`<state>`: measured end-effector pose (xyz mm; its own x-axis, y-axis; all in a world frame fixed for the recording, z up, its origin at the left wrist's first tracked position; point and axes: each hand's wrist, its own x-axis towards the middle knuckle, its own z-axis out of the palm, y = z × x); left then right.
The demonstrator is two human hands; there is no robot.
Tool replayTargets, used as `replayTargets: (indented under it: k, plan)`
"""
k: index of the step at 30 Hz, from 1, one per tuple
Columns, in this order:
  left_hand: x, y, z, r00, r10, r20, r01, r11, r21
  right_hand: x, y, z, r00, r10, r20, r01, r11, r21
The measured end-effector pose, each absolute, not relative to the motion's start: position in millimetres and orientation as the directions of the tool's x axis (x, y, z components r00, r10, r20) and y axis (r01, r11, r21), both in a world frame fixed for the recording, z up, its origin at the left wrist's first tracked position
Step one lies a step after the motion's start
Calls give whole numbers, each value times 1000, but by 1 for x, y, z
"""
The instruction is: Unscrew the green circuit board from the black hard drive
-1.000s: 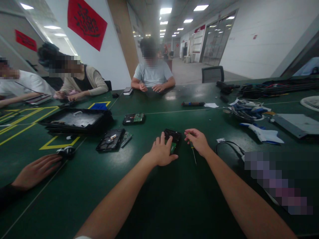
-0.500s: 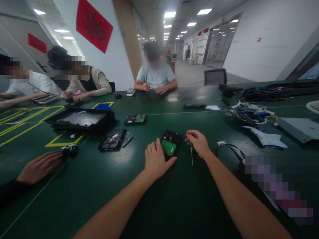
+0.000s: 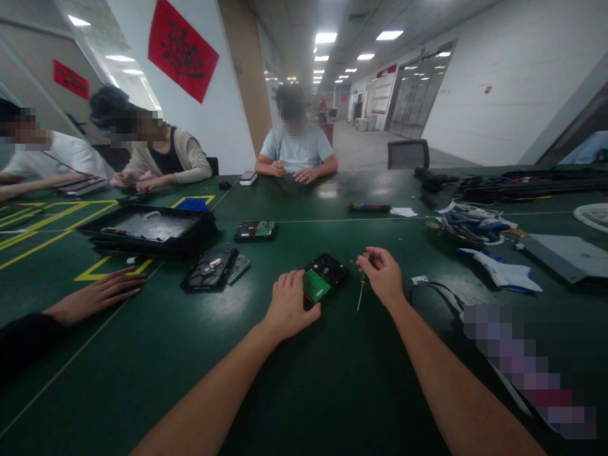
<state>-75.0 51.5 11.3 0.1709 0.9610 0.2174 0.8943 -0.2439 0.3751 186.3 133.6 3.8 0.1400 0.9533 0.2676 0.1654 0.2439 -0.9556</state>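
A hard drive (image 3: 336, 267) lies flat on the table with its green circuit board (image 3: 317, 286) facing up, sitting askew. My left hand (image 3: 289, 303) grips its left side, fingers along the edge and thumb by the near corner; the fingertips are partly hidden. To the right of the drive, my right hand (image 3: 382, 273) is closed around a screwdriver (image 3: 361, 288) with a yellow and black handle. Its shaft points down toward the table, apart from the drive. A few tiny bits, too small to name, lie near my right fingertips.
Another person's hand (image 3: 102, 294) rests at the left. Beyond are an opened hard drive (image 3: 209, 269), a loose circuit board (image 3: 240, 269), another drive (image 3: 256, 230) and black trays (image 3: 147, 228). Gloves (image 3: 501, 269), a cable (image 3: 439, 278) and a metal box (image 3: 565, 253) lie right. People sit across.
The hard drive has turned clockwise under my left hand. The screwdriver's tip has swung left. At the left, the other person's hand has moved over the dark object, which no longer shows.
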Motion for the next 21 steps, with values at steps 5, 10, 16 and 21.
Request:
replayTargets:
  k: [5,10,16,21]
  plan:
    - [-95,61,20,323,927,191,822,-375,429,193,125,26,219,746,629,569,426,-703]
    - [-106,65,25,366,917,160,787,-396,472,189,116,44,129,509,851,726,537,-431]
    - [-111,66,27,440,887,142,731,-446,516,183,115,45,-6,478,878,759,574,-306]
    - [-107,67,31,442,890,110,732,-429,530,185,116,38,-26,599,800,764,528,-370]
